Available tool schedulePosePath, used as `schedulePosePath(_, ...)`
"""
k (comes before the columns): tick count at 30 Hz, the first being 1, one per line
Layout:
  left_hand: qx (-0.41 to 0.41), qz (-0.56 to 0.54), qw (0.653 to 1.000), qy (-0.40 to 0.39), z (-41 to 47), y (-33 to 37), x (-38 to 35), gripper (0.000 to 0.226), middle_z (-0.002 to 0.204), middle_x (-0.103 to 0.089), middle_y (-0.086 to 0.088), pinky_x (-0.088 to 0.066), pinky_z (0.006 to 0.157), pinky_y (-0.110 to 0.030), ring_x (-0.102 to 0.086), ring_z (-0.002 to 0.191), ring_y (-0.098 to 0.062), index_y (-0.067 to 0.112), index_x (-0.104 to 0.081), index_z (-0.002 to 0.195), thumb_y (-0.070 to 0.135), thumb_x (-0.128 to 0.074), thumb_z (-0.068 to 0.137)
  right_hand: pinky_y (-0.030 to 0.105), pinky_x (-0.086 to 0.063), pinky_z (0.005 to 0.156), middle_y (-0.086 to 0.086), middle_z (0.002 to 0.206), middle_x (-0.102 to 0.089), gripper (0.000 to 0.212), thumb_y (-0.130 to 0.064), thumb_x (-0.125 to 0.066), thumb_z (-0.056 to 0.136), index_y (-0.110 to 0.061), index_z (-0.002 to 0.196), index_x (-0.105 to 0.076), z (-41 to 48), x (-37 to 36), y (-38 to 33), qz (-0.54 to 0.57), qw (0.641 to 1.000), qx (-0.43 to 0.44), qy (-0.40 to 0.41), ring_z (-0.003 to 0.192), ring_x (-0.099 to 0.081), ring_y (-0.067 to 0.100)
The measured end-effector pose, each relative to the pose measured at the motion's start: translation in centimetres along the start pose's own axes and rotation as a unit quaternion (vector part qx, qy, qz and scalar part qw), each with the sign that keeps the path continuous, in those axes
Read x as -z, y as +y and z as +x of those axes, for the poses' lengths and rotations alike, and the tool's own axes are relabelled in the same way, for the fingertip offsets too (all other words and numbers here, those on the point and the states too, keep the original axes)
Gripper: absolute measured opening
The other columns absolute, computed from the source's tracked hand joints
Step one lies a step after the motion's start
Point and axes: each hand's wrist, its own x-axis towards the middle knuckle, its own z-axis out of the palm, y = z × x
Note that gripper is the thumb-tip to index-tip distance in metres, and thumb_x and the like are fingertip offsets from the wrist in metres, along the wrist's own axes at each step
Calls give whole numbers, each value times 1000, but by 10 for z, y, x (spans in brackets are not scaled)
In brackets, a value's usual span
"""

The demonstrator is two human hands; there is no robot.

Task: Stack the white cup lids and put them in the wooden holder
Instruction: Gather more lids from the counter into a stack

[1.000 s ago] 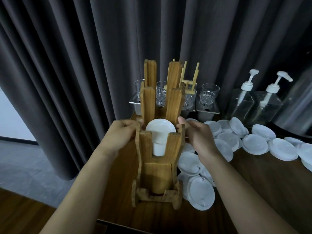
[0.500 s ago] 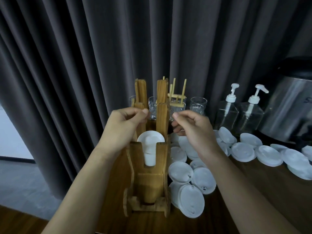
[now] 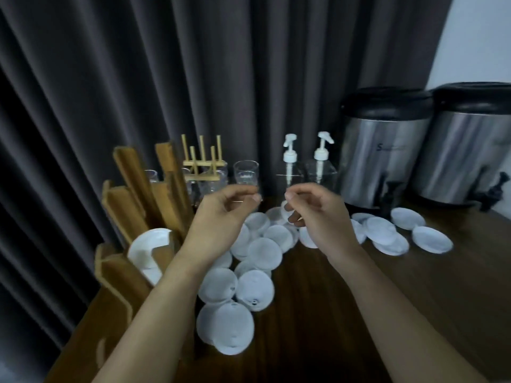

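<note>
The wooden holder (image 3: 130,217) stands at the table's left end, with a stack of white lids (image 3: 148,244) sitting in its slot. Several loose white lids (image 3: 264,251) lie scattered over the dark table to its right, and more lids (image 3: 431,240) lie further right. My left hand (image 3: 221,217) and my right hand (image 3: 316,217) hover side by side above the scattered lids, apart from the holder. The fingers of both hands are loosely curled and hold nothing.
Two steel drink dispensers (image 3: 384,156) (image 3: 470,150) stand at the back right. Two pump bottles (image 3: 290,161) and several glasses (image 3: 246,174) line the back by the dark curtain. The table's left edge (image 3: 83,327) runs just beside the holder.
Both hands have let go of the holder's sides and moved right, over the loose lids. The view has swung to the right, so the holder now sits at the left.
</note>
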Motion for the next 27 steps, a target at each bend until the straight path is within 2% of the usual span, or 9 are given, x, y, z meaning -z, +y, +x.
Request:
schedulePosePath(3,25,-3,999,-41,4,-4,-45,15,105,-78,9,-55,89,-23,-72,99,-6,28,-75,111,20,-69,100,21,-55,65,0,87,-77,8,-24,-71,98,-20,104,-75,-3,42,14,-18,999,-27,19,75,-73,13)
schedulePosePath(6,35,12,997,-70,8,-14,-92,15,109,-78,9,-57,95,-34,-72,106,-12,35,-75,104,22,-68,101,30,-58,70,-1,85,-76,6,-25,-71,97,-23,101,-75,-6,83,33,-40,997,-47,38,73,-72,13)
schedulePosePath(8,51,20,995,-78,9,-22,-123,13,111,-77,8,-57,96,-33,-71,106,-11,31,-77,107,23,-67,102,37,-60,75,-1,85,-76,4,-25,-71,96,-25,98,-75,-8,109,48,-50,995,-63,51,73,-72,14)
schedulePosePath(11,70,30,993,-85,12,-38,-167,18,110,-76,7,-57,96,-31,-71,106,-11,23,-78,116,25,-67,102,33,-60,77,-6,87,-76,4,-24,-71,96,-26,97,-75,-7,145,72,-75,991,-84,71,75,-72,9)
schedulePosePath(16,104,31,991,-78,19,-73,-225,14,115,-75,9,-53,99,-29,-68,109,-10,23,-77,112,25,-69,100,30,-57,84,-13,93,-75,6,-31,-73,93,-29,98,-75,2,190,124,-152,980,-99,83,87,-71,5)
schedulePosePath(20,114,49,990,-71,27,-104,-259,14,113,-75,10,-51,101,-21,-67,107,-3,25,-76,112,24,-71,99,25,-54,86,-12,100,-72,13,-29,-74,93,-23,105,-74,16,211,162,-207,971,-102,68,93,-67,0)
schedulePosePath(24,93,66,992,-47,35,-130,-282,17,109,-74,6,-52,94,-13,-68,100,0,25,-75,115,26,-73,98,18,-47,80,-3,110,-66,23,-30,-74,91,-22,113,-72,34,219,192,-286,954,-69,56,100,-64,10)
schedulePosePath(26,74,79,994,-28,38,-139,-290,17,109,-72,6,-48,86,-5,-66,97,5,27,-74,114,24,-74,97,22,-45,82,1,114,-63,27,-30,-76,89,-21,114,-71,43,217,204,-335,939,-36,60,104,-61,17)
schedulePosePath(27,62,89,994,-17,40,-143,-293,19,109,-71,7,-47,85,-3,-65,96,5,27,-73,115,21,-74,97,28,-47,87,2,116,-62,30,-30,-77,87,-21,115,-71,47,216,209,-357,932,-19,64,107,-60,21)
